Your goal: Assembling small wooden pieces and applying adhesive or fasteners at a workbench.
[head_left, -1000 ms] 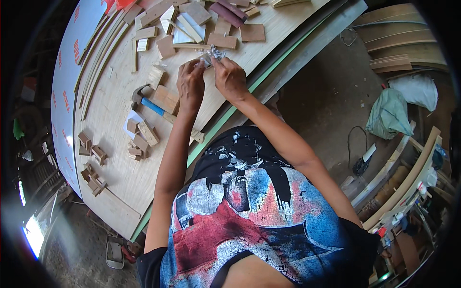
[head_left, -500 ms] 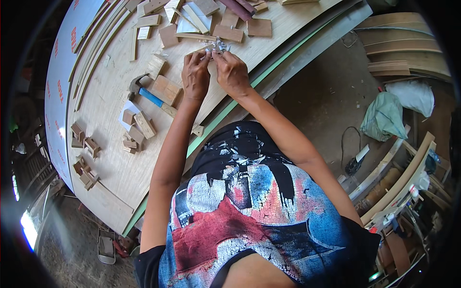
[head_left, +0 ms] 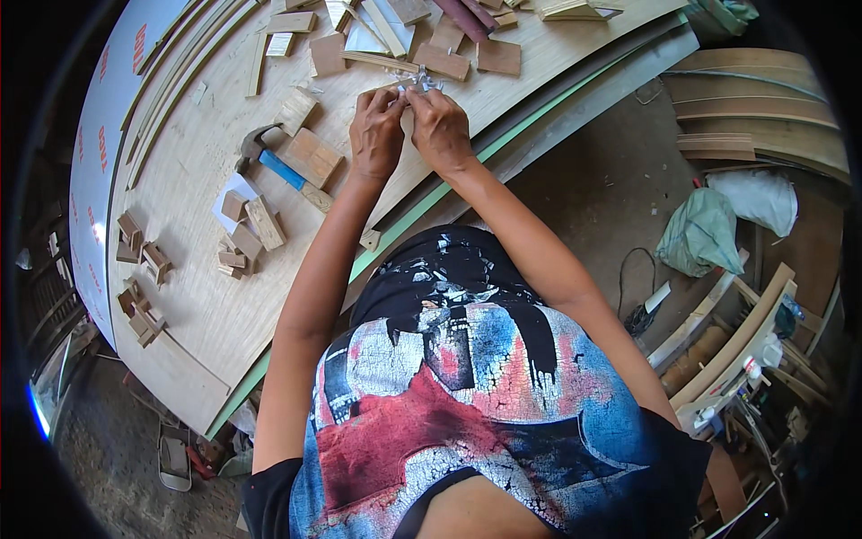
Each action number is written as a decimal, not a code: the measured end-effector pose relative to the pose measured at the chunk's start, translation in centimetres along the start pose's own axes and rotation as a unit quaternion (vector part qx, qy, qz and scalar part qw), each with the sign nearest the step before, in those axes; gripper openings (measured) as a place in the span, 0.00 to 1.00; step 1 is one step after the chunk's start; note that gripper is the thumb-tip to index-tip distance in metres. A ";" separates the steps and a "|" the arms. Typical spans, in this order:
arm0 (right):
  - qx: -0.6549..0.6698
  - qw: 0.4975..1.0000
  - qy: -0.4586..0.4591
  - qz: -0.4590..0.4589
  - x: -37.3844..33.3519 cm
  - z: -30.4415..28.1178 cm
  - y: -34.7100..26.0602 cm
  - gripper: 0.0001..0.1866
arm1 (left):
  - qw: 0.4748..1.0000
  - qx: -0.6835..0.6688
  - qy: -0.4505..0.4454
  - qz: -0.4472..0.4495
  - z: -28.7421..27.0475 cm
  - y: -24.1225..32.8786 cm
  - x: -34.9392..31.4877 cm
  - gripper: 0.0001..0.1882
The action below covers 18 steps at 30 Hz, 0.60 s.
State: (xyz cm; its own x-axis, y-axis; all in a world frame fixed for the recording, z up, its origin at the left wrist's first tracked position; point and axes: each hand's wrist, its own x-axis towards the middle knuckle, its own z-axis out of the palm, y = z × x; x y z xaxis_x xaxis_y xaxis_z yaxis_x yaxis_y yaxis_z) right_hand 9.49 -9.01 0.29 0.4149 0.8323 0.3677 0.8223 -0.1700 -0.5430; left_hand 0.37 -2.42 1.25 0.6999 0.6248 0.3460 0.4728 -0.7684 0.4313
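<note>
Head view: both hands up at the near edge of the tabletop (head_left: 202,171), close together, fingertips nearly meeting. Left hand (head_left: 377,135) pinched on a pale bit (head_left: 403,91), too small to identify. Right hand (head_left: 442,130) curled in right beside it; can't tell if it grips anything. Silver bits (head_left: 429,83) lie loose just past the right fingertips. Beyond those, a flat brown block (head_left: 442,62), more scrap wood around it, maroon pieces (head_left: 465,18) farther out. Left of the left hand: a wide block (head_left: 314,159), then a hammer (head_left: 284,171), blue on the handle, head pointing away from the hands. Farther left and nearer the body, small block stacks (head_left: 141,314). Well right of the hands, off the tabletop: green sack (head_left: 699,235), white sack (head_left: 759,199).
</note>
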 end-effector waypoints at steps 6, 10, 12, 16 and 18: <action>0.046 0.999 -0.003 0.025 -0.1 0.1 0.5 0.09 | 1.000 0.008 0.013 0.004 0.2 0.2 0.0 0.13; 0.041 0.998 0.012 0.037 -0.7 0.0 0.2 0.10 | 1.000 0.012 0.015 -0.011 0.4 0.3 0.1 0.13; 0.044 0.998 0.009 0.048 -0.9 -0.3 0.0 0.14 | 1.000 0.011 0.014 -0.011 0.3 0.3 0.0 0.12; 0.032 0.999 -0.007 0.041 -0.5 -0.7 -0.4 0.14 | 1.000 0.011 0.010 -0.017 0.2 0.4 -0.1 0.13; 0.032 0.999 -0.003 0.025 -0.5 -0.5 -0.2 0.13 | 1.000 0.010 0.007 -0.017 0.1 0.4 0.0 0.13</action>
State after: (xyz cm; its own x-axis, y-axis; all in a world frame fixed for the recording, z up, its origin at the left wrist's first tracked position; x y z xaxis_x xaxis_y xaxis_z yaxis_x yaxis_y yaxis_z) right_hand 9.31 -9.64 0.64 0.4527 0.8266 0.3343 0.7736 -0.1776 -0.6083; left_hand 0.66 -2.77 1.32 0.6756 0.6524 0.3434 0.5072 -0.7493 0.4257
